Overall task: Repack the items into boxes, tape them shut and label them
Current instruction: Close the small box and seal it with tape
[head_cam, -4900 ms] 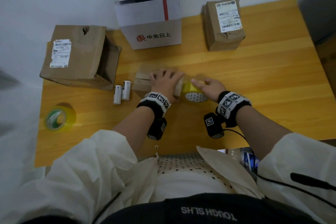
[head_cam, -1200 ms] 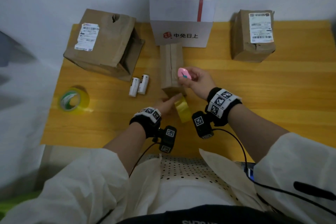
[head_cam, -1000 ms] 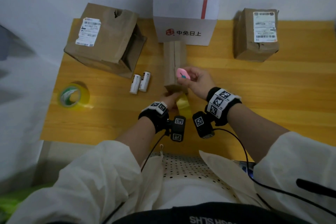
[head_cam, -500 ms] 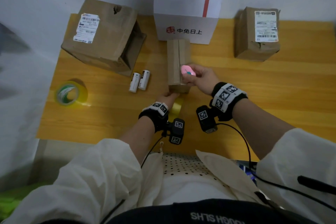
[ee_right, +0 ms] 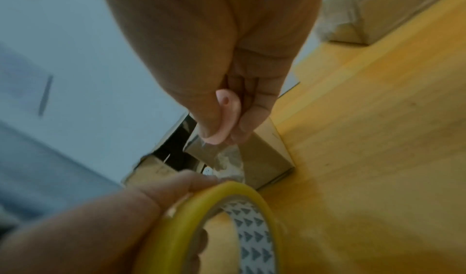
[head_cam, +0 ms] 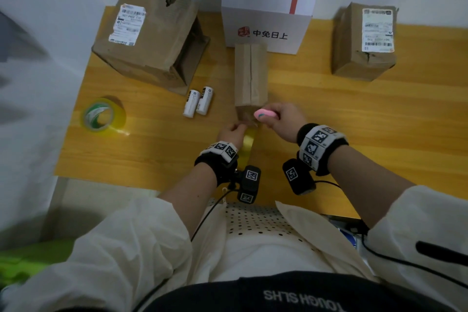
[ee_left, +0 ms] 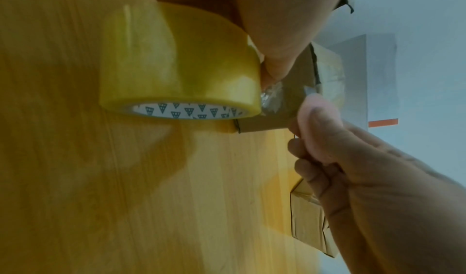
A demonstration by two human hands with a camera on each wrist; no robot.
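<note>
From above the table (head_cam: 354,121) has bare wood right of the narrow box (head_cam: 250,76) in the middle, while wrist views show left hand (head_cam: 234,132) gripping the tape roll (ee_left: 176,63) and right hand (head_cam: 283,121) pinching a pink cutter (ee_right: 228,117) at its near end.

Left hand (head_cam: 234,132): forearm reaching forward, fingers curled around a yellow tape roll (ee_left: 176,63), thumb on its outer edge. Right hand (head_cam: 281,121): close beside the left, fingers folded, thumb and forefinger pinching a small pink cutter (head_cam: 264,113). Both wrists wear marker-patterned bands; sleeves pushed back.
</note>
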